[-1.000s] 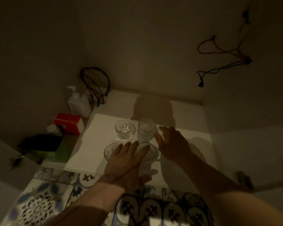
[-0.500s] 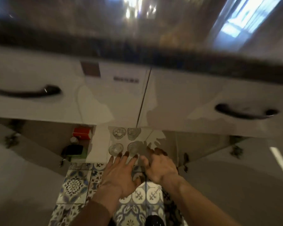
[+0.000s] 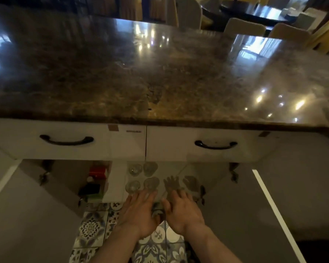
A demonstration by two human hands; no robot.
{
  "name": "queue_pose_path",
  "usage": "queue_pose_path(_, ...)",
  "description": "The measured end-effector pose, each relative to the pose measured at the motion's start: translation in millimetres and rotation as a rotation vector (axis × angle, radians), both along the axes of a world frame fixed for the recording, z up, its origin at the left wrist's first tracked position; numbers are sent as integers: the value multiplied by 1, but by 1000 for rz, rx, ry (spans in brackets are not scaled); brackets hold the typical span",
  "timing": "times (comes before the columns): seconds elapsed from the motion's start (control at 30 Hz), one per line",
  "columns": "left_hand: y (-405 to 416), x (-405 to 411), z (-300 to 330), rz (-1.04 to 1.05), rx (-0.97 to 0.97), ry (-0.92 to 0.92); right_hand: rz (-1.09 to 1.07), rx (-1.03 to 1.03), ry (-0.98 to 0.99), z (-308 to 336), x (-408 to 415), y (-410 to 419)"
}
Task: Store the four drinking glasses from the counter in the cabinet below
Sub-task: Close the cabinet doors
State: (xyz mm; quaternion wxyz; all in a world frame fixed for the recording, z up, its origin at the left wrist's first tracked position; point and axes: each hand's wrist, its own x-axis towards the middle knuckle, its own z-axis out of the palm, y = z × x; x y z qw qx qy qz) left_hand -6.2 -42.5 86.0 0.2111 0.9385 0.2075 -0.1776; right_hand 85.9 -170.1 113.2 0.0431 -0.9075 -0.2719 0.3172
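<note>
I've pulled both hands back out of the cabinet, left hand [image 3: 141, 211] and right hand [image 3: 182, 211] open and empty, all four drinking glasses [image 3: 141, 178] sit on its shelf [image 3: 116, 186], tabletop [image 3: 160, 69] bare, so only doors remain

4 glasses [image 3: 142, 177], 2 hands [image 3: 160, 213], 2 drawer handles [image 3: 66, 140]

White drawer front [image 3: 127, 141], centre of frame: small dark printed label [image 3: 133, 131], blurred, illegible. No other text.
</note>
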Motion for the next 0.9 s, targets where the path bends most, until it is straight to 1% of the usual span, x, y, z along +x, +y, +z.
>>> queue_pose_path(0.17, -51, -36, 9, 5, 52, -19, 34, 23, -51, 6, -38, -55)
queue_pose_path(0.33, -91, -70, 22, 7, 104, 22, 81, 8, -83, 10, -72, -106)
queue_pose_path(0.4, -104, -82, 26, -23, 146, 34, 95, 10, -87, 11, -84, -121)
queue_pose_path(0.47, -112, -92, 27, -20, 149, 47, 103, 0, -80, 10, -95, -130)
queue_pose_path(0.63, -111, -114, 22, -3, 145, 65, 128, 18, -122, 5, -115, -140)
queue_pose_path(0.77, -106, -128, 15, 20, 111, 30, 107, 29, -109, 0, -127, -143)
queue_pose_path(0.83, -100, -139, 17, 65, 85, -7, 84, 73, -62, 0, -131, -144)
queue_pose_path(0.9, -82, -154, 22, 126, 94, -67, -5, 176, 32, 4, -127, -150)
